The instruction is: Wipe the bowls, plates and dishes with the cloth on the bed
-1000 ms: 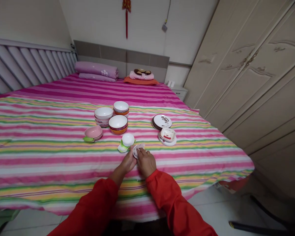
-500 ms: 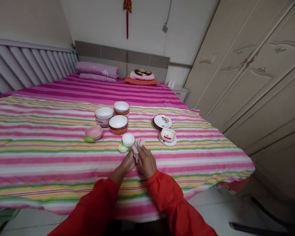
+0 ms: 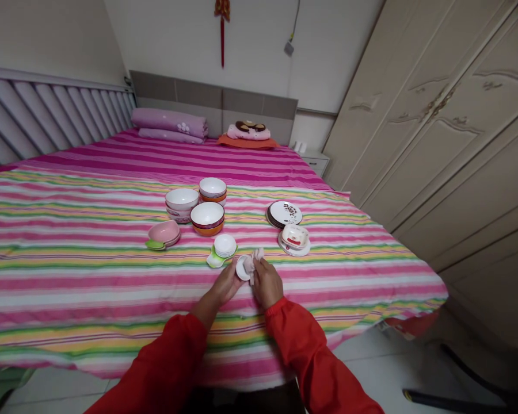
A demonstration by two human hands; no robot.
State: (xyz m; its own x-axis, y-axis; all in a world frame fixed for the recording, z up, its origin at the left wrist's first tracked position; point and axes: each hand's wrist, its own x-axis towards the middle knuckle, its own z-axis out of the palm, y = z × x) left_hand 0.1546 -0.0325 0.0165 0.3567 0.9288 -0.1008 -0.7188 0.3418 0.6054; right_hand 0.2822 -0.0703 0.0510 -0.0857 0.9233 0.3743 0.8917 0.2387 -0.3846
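White saucer [image 3: 243, 268] clamped in left grip [image 3: 227, 284], cloth [image 3: 256, 264] in right grip [image 3: 267, 283], just beside stacked small dishes [image 3: 225, 245].

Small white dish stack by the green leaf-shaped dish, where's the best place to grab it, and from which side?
Clasp the stack of small white dishes across its rim, from above on the near side. It is low and round, so the rim looks like the easiest edge, and the green leaf-shaped dish tucks under its left side, so going under there looks awkward.
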